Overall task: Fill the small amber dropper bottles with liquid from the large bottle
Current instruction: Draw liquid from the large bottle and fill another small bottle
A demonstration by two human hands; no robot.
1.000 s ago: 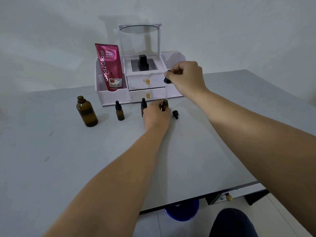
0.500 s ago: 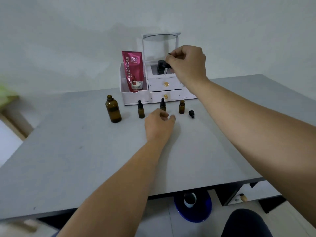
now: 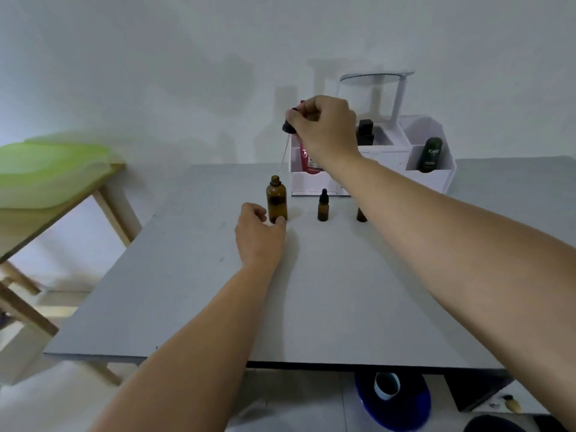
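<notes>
Two bare hands work over a grey counter (image 3: pixel 327 291). The right hand (image 3: pixel 324 126) is raised above the large amber bottle (image 3: pixel 276 201), its fingers (image 3: pixel 300 115) pinched shut on the black bulb of a dropper (image 3: pixel 288 127); the thin glass pipette hangs down from the cap, and its tip sits just above the open neck of the large bottle, not inside it as far as the blur allows one to tell. The left hand (image 3: pixel 258 235) rests on the counter at the foot of the large bottle, fingers loosely curled, with the thumb touching the bottle's base on its right side and the other fingertips close by its left side; the grasp looks light rather than firmly closed. The large bottle stands upright and uncapped, near the far left part of the counter. To its right, a little apart, stands a small amber dropper bottle (image 3: pixel 323 207) with its black cap on. Further right a second small bottle (image 3: pixel 361 215) shows only its lower part, the rest hidden behind the right forearm. Behind them, against the wall, sits a white organiser (image 3: pixel 430 179) with a round mirror on top, holding a dark tube (image 3: pixel 430 155), a black square-capped bottle (image 3: pixel 365 132) and a red tube (image 3: pixel 307 160) mostly covered by the right hand. A wooden table with a green cloth (image 3: pixel 46 169) stands off to the left.
</notes>
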